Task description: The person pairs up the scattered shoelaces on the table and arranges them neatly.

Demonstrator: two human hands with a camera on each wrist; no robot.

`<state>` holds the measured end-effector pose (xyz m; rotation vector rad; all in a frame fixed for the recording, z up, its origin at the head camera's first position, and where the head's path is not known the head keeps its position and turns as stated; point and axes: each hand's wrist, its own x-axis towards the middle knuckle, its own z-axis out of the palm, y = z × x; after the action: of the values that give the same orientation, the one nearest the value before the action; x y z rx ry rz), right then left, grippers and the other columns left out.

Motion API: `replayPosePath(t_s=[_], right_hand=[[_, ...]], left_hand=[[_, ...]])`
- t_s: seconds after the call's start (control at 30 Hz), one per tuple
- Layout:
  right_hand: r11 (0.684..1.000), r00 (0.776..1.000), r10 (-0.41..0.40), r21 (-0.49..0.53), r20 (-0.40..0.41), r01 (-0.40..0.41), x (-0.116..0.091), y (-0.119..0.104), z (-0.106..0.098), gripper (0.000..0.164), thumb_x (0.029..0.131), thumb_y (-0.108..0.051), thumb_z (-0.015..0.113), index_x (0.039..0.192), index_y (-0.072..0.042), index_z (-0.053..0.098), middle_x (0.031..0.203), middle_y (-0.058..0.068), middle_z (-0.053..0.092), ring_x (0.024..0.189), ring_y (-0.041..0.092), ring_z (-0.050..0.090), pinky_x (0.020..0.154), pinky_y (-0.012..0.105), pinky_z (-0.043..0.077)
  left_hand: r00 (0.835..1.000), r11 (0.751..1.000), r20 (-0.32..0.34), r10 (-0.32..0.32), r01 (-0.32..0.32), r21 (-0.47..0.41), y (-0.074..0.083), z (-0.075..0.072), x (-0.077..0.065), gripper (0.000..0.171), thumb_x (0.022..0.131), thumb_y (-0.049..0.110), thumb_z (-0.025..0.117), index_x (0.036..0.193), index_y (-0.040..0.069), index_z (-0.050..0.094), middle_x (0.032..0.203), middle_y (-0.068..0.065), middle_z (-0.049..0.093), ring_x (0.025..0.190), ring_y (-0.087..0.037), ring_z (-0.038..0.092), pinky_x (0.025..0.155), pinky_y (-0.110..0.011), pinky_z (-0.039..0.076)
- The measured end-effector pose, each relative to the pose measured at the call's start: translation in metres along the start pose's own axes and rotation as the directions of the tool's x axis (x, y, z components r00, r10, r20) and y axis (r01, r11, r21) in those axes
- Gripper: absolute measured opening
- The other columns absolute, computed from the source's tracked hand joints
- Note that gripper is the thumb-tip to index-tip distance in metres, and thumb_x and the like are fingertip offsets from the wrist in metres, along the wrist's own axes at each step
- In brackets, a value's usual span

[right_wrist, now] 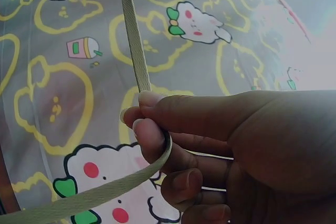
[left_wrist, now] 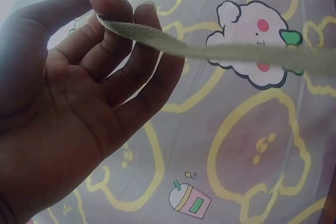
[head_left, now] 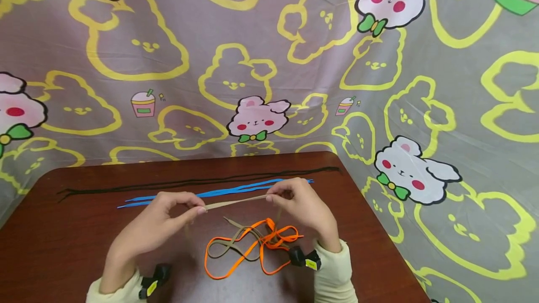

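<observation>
Pinching a tan lace between thumb and fingertips, the left grip and right grip both close on it, the spare fingers loosely bent. The lace runs nearly taut between them above the desk, presumably so it stays straight; past the right thumb it bends round the fingers and trails off. Below, an orange lace lies in loose loops, tangled with more tan; whether that belongs to the held piece, I can't tell. That tangle looks the likeliest snag, and the right wrist's camera blocks part of it. Farther back, blue laces and black laces stretch lengthwise, probably kept apart to avoid tangling, before a patterned cloth.
</observation>
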<state>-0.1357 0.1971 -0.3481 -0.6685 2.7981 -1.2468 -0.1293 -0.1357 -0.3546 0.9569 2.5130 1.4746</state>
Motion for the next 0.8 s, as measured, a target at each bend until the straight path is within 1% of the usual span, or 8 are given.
replayPosePath(t_s=[0.1,0.2,0.33,0.43,0.57,0.63,0.7,0.8], right_hand=[[1.000,1.000,0.002,0.010,-0.011,-0.002,-0.001,0.002,-0.003,0.004,0.095,-0.016,0.074,0.094,-0.016,0.077,0.081,-0.006,0.070,0.072,0.011,0.066,0.068,0.028,0.054],[1.000,0.999,0.016,0.009,-0.035,-0.016,-0.003,0.004,-0.005,0.003,0.094,-0.016,0.074,0.095,-0.015,0.078,0.083,-0.006,0.072,0.071,0.008,0.064,0.066,0.027,0.054],[0.999,0.995,0.051,0.004,-0.088,-0.050,-0.004,0.006,-0.009,0.004,0.093,-0.019,0.076,0.094,-0.016,0.077,0.082,-0.007,0.070,0.065,0.010,0.057,0.060,0.025,0.048],[0.998,0.990,0.070,0.001,-0.121,-0.070,-0.005,0.009,-0.011,0.006,0.093,-0.021,0.076,0.093,-0.015,0.076,0.081,-0.008,0.069,0.064,0.012,0.054,0.058,0.025,0.045],[0.997,0.985,0.071,-0.002,-0.154,-0.073,-0.005,0.014,-0.015,0.006,0.094,-0.018,0.075,0.095,-0.013,0.075,0.081,-0.006,0.069,0.064,0.012,0.054,0.059,0.025,0.044],[0.997,0.982,0.073,-0.008,-0.172,-0.076,-0.006,0.017,-0.016,0.004,0.094,-0.017,0.074,0.096,-0.013,0.075,0.081,-0.006,0.069,0.064,0.012,0.053,0.060,0.025,0.044],[0.997,0.980,0.075,-0.018,-0.186,-0.079,-0.006,0.019,-0.018,0.003,0.095,-0.016,0.073,0.096,-0.014,0.075,0.077,-0.006,0.066,0.062,0.012,0.051,0.059,0.025,0.043],[0.995,0.976,0.079,-0.037,-0.204,-0.088,-0.007,0.021,-0.021,0.003,0.095,-0.017,0.073,0.096,-0.016,0.075,0.069,-0.006,0.059,0.058,0.011,0.046,0.058,0.025,0.040]], left_hand=[[0.999,0.999,-0.046,-0.001,0.003,0.037,-0.001,-0.002,-0.002,0.007,0.101,0.021,0.065,0.100,0.023,0.073,0.080,0.008,0.065,0.072,-0.011,0.063,0.069,-0.028,0.051],[0.994,0.998,-0.102,0.025,-0.018,0.066,-0.004,-0.004,-0.003,0.008,0.100,0.017,0.067,0.100,0.022,0.074,0.082,0.009,0.066,0.076,-0.010,0.063,0.067,-0.027,0.051],[0.980,0.993,-0.178,0.091,-0.076,0.094,-0.009,-0.007,-0.004,0.013,0.097,0.008,0.068,0.102,0.018,0.075,0.086,0.010,0.069,0.074,-0.008,0.064,0.066,-0.025,0.053],[0.966,0.987,-0.227,0.126,-0.099,0.126,-0.013,-0.010,-0.006,0.017,0.096,0.003,0.068,0.105,0.016,0.076,0.090,0.009,0.070,0.076,-0.007,0.066,0.070,-0.021,0.052],[0.951,0.984,-0.285,0.123,-0.079,0.162,-0.015,-0.013,-0.009,0.019,0.095,0.001,0.069,0.106,0.015,0.076,0.088,0.007,0.070,0.077,-0.005,0.065,0.070,-0.017,0.049],[0.947,0.984,-0.302,0.109,-0.059,0.169,-0.014,-0.015,-0.011,0.019,0.095,0.002,0.069,0.107,0.015,0.077,0.088,0.006,0.071,0.078,-0.003,0.065,0.071,-0.015,0.047],[0.944,0.983,-0.317,0.096,-0.040,0.176,-0.014,-0.017,-0.012,0.019,0.095,0.003,0.069,0.108,0.015,0.077,0.090,0.005,0.072,0.080,-0.002,0.066,0.075,-0.013,0.047],[0.935,0.980,-0.342,0.090,-0.022,0.198,-0.014,-0.018,-0.014,0.018,0.095,0.005,0.071,0.108,0.016,0.077,0.096,0.004,0.074,0.089,0.003,0.065,0.083,-0.010,0.045]])
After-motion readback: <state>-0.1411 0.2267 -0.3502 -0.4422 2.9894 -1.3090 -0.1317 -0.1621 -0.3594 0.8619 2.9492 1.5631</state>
